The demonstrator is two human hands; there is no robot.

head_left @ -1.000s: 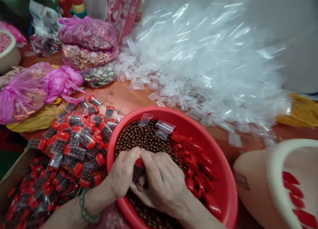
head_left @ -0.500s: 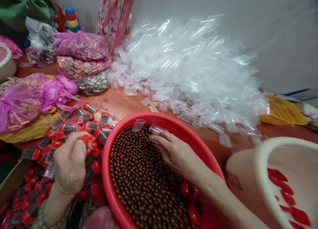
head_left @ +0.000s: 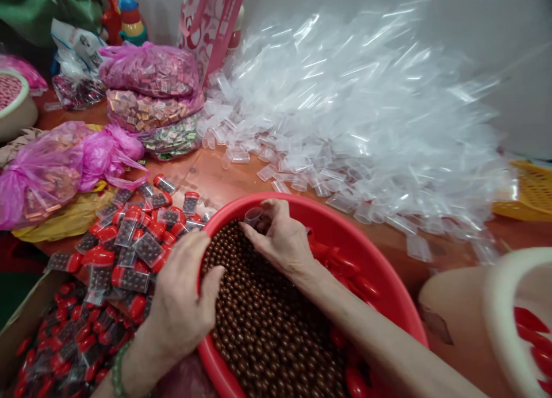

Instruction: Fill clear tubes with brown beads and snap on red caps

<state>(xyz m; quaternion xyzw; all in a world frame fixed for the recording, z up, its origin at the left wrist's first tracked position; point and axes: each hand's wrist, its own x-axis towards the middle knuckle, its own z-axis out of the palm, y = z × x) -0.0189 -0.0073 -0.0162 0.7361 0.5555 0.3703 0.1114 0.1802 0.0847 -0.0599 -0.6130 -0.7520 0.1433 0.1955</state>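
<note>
My left hand is over the left rim of a red basin, thumb apart from the fingers and holding nothing that I can see. Inside the basin lie many small shiny brown balls. At the basin's far side, my right hand has its thumb and fingers around a small clear plastic container; only its mouth shows, and the fingers hide the rest. Red caps lie in the right part of the basin. Left of it is a pile of filled clear containers with red caps.
A large heap of clear empty containers lies behind the basin. Pink bags of small wrapped pieces are stacked at back left. A cream tub with red caps stands at right, near a yellow basket. More filled containers lie lower left.
My left hand has moved right to the basin rim and opened; the red cap it pinched is gone from it. My right hand has shifted to the clear container at the far side. The view has shifted.
</note>
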